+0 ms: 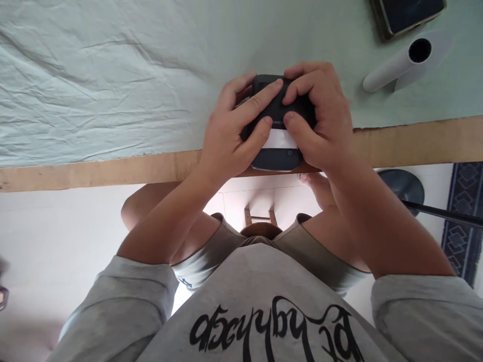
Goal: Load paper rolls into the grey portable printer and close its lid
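A dark, boxy mini printer point(277, 158) with rounded corners lies between my hands at the table's front edge. Across its top runs a white paper strip point(279, 139), with small pale lettering just above it. My left hand point(236, 123) grips the printer's left side, its index finger stretched over the top and its thumb near the strip. From the right, my right hand point(322, 113) holds it with bent fingers on top and the thumb beside the lettering. The printer's sides and underside are mostly hidden by my hands.
To the right on the pale green cloth point(143, 90) lies a white paper roll point(390, 65) with a dark hollow core. A phone point(409, 12) is behind it at the top edge. The wooden table edge point(418, 143) runs in front of me, above my lap.
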`<act>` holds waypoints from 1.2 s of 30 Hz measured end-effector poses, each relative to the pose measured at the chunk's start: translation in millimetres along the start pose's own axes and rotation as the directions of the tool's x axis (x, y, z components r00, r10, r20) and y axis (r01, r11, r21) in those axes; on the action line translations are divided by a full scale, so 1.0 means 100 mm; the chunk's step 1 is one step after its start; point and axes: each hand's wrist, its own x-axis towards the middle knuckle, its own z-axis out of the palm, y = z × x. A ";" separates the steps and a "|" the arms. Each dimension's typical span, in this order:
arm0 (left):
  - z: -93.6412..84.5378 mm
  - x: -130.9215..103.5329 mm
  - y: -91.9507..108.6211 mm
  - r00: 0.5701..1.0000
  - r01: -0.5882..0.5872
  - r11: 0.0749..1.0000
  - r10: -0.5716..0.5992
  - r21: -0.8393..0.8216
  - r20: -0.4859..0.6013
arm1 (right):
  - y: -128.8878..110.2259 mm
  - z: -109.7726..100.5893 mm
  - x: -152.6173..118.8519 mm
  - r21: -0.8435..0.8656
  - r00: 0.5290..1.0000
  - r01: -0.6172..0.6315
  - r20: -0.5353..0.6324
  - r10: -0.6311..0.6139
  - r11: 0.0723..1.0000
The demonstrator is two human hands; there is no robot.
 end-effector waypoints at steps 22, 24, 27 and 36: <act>-0.06 -0.31 0.09 0.982 0.090 0.987 -0.111 0.133 0.156 | 0.05 0.01 0.00 0.037 0.997 0.066 -0.041 -0.064 0.997; -0.07 -0.33 0.09 0.978 0.084 0.984 -0.111 0.155 0.176 | 0.07 0.00 0.00 0.030 0.994 0.052 -0.093 -0.049 0.998; -0.08 -0.34 0.08 0.978 0.054 0.976 -0.094 0.209 0.186 | 0.06 -0.03 -0.01 -0.016 0.987 -0.021 -0.158 0.018 1.000; -0.14 -0.29 0.10 0.955 0.069 0.964 -0.139 0.258 0.263 | 0.00 -0.05 -0.01 0.034 0.976 -0.142 -0.160 0.145 0.989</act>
